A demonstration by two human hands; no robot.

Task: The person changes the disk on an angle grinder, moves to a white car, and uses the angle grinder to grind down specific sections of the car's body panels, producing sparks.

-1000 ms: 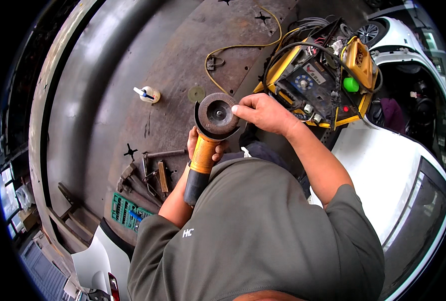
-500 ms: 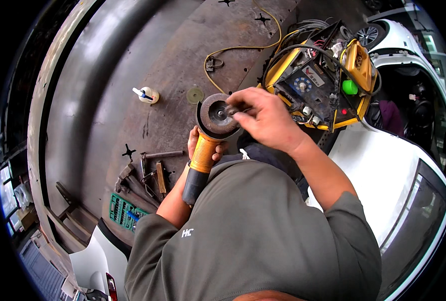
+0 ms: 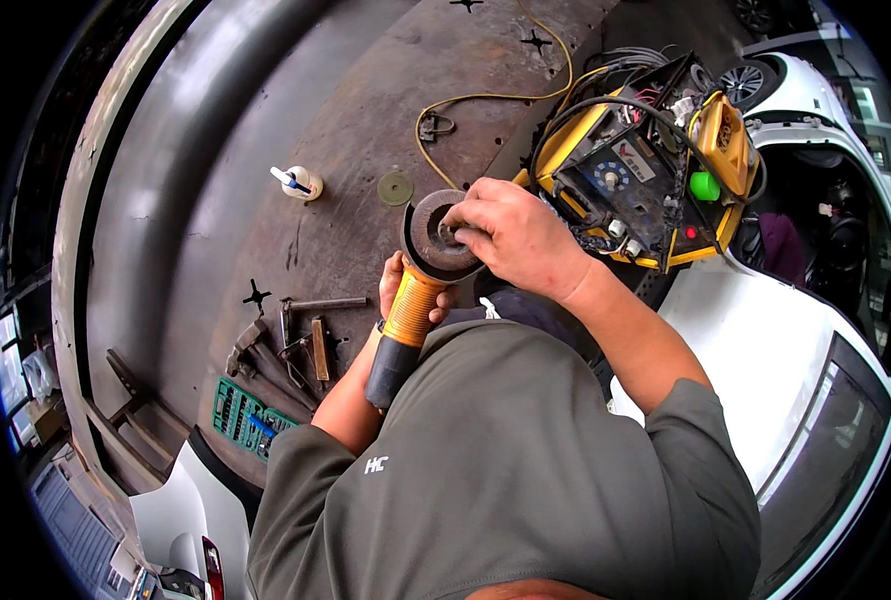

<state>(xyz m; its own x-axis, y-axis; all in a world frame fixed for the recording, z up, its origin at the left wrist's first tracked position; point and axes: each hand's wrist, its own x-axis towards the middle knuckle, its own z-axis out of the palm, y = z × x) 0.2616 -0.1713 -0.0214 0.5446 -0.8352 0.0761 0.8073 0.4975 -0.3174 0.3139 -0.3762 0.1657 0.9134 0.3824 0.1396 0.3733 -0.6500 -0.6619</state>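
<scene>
My left hand (image 3: pixel 391 284) is wrapped round the yellow-and-black body of an angle grinder (image 3: pixel 413 310), its disc end pointing away from me. A worn, brownish grinding disc (image 3: pixel 426 220) faces up inside the dark guard. Over the disc's centre, my right hand (image 3: pixel 517 238) pinches a small dark lock nut at the spindle; the fingers mostly hide it. On the metal table just beyond the grinder lies a thin greenish disc (image 3: pixel 395 188).
Left stands a white bottle (image 3: pixel 301 183). Hammers (image 3: pixel 252 340) and a green socket set (image 3: pixel 237 412) lie near left. A yellow-black machine (image 3: pixel 610 170) with cables stands right, beside a white car body (image 3: pixel 710 325). A yellow cord (image 3: pixel 485 96) crosses the table.
My right fingers have moved from the disc's right side onto its centre, bringing the lock nut to the spindle. My left hand keeps the grinder in nearly the same place.
</scene>
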